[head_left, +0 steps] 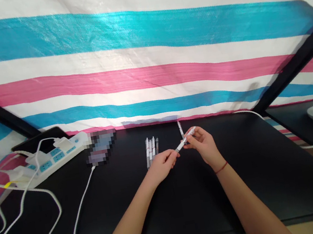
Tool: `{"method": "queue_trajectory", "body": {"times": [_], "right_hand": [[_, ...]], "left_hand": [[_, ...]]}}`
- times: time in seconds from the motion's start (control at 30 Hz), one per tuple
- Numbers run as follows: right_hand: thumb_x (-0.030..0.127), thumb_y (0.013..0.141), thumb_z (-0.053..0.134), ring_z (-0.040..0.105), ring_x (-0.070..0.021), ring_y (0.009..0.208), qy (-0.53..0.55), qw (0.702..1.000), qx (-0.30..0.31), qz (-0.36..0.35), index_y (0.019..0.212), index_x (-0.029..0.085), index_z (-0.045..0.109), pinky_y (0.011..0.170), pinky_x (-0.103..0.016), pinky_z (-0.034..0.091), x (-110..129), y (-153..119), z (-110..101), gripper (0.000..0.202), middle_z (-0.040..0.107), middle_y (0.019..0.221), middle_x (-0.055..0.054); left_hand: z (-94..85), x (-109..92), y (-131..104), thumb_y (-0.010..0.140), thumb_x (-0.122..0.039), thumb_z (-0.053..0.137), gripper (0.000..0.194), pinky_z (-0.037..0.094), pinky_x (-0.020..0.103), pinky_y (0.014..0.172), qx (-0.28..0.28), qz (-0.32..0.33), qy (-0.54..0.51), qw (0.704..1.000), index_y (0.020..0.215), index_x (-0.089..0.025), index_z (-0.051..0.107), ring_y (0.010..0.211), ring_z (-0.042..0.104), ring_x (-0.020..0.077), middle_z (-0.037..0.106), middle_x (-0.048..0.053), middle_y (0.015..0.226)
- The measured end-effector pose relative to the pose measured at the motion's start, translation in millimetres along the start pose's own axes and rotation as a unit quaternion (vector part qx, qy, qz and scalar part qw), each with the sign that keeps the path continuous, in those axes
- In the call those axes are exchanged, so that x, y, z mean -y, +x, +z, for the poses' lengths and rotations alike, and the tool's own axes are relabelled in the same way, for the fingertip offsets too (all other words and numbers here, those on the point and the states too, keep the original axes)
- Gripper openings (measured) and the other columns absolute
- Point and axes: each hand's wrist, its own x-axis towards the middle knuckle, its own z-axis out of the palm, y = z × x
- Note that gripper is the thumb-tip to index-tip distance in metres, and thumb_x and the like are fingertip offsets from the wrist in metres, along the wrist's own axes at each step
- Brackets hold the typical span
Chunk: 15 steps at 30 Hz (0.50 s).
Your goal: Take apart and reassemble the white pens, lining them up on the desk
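Leftward lie maybe four half-covered pens [150,149], then a power strip [60,156].

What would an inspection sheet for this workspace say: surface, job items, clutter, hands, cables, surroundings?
Surface: black tabletop, no spill seen.
Job's things: white pen held slantwise; row of pens lying just beyond the left hand; lone pen near the back edge.
Clutter: power strip with plugs, at left; pixelated object beside it.
Hands: left hand and right hand grip opposite ends of the white pen.
Cables: white cable runs to the pixelated object; others loop at far left.
Surroundings: striped sheet behind, dark post at right.
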Motion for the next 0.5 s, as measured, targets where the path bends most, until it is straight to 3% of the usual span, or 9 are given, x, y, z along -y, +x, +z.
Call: {"method": "queue_trajectory", "body": {"times": [0.13, 0.2, 0.33, 0.43, 0.5], "right_hand": [[0.04, 0.067, 0.073, 0.063, -0.0163, 0.073, -0.009, 1.0, -0.015, -0.006, 0.084, 0.02, 0.054, 0.058, -0.031, 0.06, 1.2, -0.5, 2.1, 0.032, 0.06, 0.08, -0.001], [0.04, 0.068, 0.073, 0.064, -0.017, 0.073, -0.008, 1.0, -0.018, -0.011, 0.092, 0.021, 0.053, 0.06, -0.032, 0.06, 2.3, -1.0, 3.6, 0.036, 0.062, 0.082, -0.001], [0.039, 0.07, 0.071, 0.067, -0.0202, 0.078, 0.004, 1.0, -0.005, -0.022, 0.114, 0.027, 0.041, 0.065, -0.037, 0.058, 5.6, -2.9, 7.2, 0.055, 0.067, 0.092, -0.003], [0.039, 0.071, 0.07, 0.068, -0.0216, 0.078, 0.001, 1.0, 0.008, -0.022, 0.113, 0.026, 0.043, 0.066, -0.038, 0.058, 6.7, -4.5, 8.0, 0.051, 0.068, 0.094, -0.005], [0.038, 0.072, 0.069, 0.068, -0.022, 0.077, -0.004, 1.0, 0.017, -0.024, 0.11, 0.024, 0.047, 0.066, -0.039, 0.058, 6.5, -5.2, 6.9, 0.046, 0.068, 0.093, -0.006]], "left_hand": [[-2.0, -5.9, -2.9, 0.085, -0.045, 0.04, 0.035, 0.036, 0.022, 0.055, -0.029, 0.013, 0.089, 0.996, 0.085, -0.019, 0.063, 0.056, 0.048, 0.012, 0.052, -0.003, 0.06], [-0.5, -8.2, -3.7, 0.086, -0.044, 0.04, 0.033, 0.038, 0.023, 0.057, -0.036, 0.024, 0.101, 0.994, 0.084, -0.02, 0.063, 0.057, 0.052, 0.0124, 0.055, -0.002, 0.062], [5.3, -8.1, -3.6, 0.085, -0.041, 0.045, 0.028, 0.044, 0.024, 0.063, -0.035, 0.031, 0.054, 0.997, 0.097, -0.021, 0.059, 0.062, 0.059, 0.0131, 0.064, 0.001, 0.076], [8.4, -5.4, -3.0, 0.086, -0.04, 0.044, 0.034, 0.046, 0.025, 0.064, -0.017, 0.03, 0.013, 0.999, 0.112, -0.021, 0.054, 0.063, 0.059, 0.0128, 0.066, 0.003, 0.084], [9.2, -3.7, -2.6, 0.087, -0.04, 0.042, 0.033, 0.046, 0.026, 0.063, 0.0, 0.031, -0.006, 1.0, 0.112, -0.02, 0.055, 0.062, 0.059, 0.0122, 0.066, 0.003, 0.085]]}}
